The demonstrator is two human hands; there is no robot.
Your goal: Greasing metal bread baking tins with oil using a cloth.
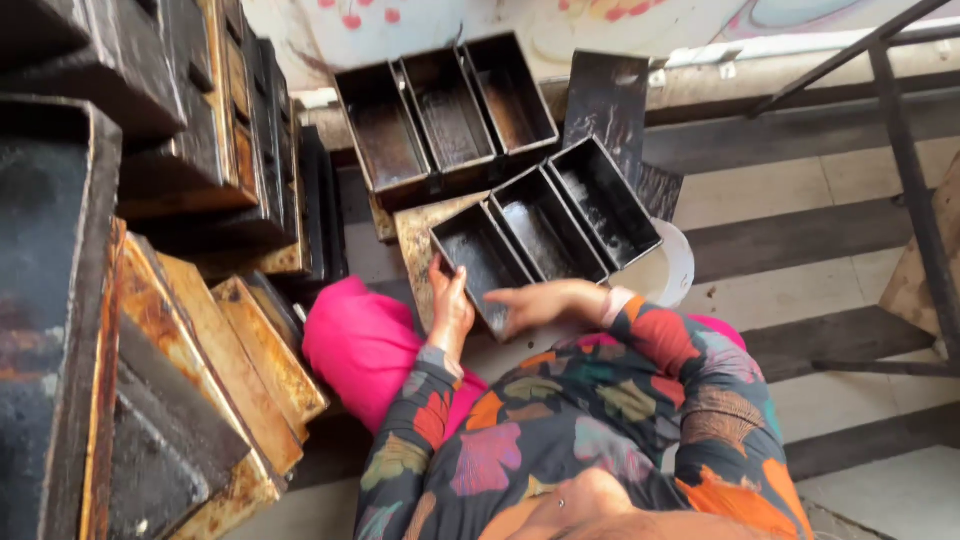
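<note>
A blackened three-compartment metal baking pan (548,225) lies tilted in front of me. My left hand (450,308) grips the near left corner of this pan. My right hand (545,300) rests on its near edge, fingers pointing left toward the nearest compartment. Both arms wear sleeves with a colourful leaf print. A second three-compartment pan (445,115) sits just beyond, standing against the wall.
Stacks of dark, rusty baking pans (160,300) fill the left side. A flat black metal sheet (607,100) leans behind the pans. A white bowl (672,268) sits under the near pan's right end. Pink cloth (362,345) lies by my left arm. A metal frame (905,150) stands right.
</note>
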